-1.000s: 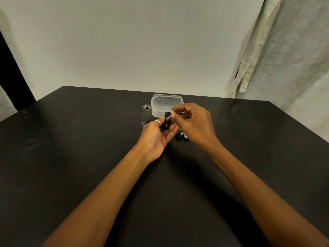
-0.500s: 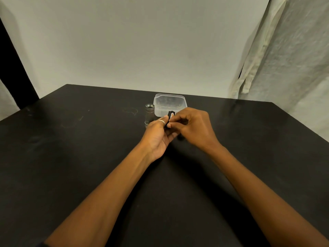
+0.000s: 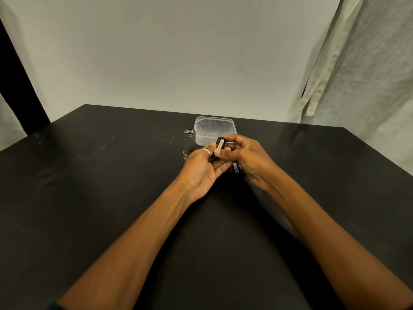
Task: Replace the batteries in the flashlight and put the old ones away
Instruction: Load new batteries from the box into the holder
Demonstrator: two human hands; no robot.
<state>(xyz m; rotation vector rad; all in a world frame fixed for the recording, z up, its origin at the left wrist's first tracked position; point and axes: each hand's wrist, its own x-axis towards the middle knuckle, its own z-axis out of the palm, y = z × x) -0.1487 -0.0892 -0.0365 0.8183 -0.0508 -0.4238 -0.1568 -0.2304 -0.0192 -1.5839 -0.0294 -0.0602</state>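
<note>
My left hand [image 3: 202, 173], a ring on one finger, holds a small black battery holder [image 3: 219, 146] with a white and orange battery [image 3: 221, 144] lying in it. My right hand [image 3: 248, 156] meets it from the right, fingertips on the holder and battery. The grey flashlight body [image 3: 189, 142] stands upright and open-topped on the black table [image 3: 89, 186], just left of my hands. Loose batteries [image 3: 236, 168] lie on the table under my right hand, mostly hidden.
A clear plastic container [image 3: 215, 130], nothing visible inside, sits just beyond my hands near the table's far edge. A pale curtain [image 3: 357, 70] hangs at the right. A plain wall stands behind the table.
My right hand brought the orange-marked battery down to the holder in my left hand; the battery now lies in the holder. Both hands stay close together.
</note>
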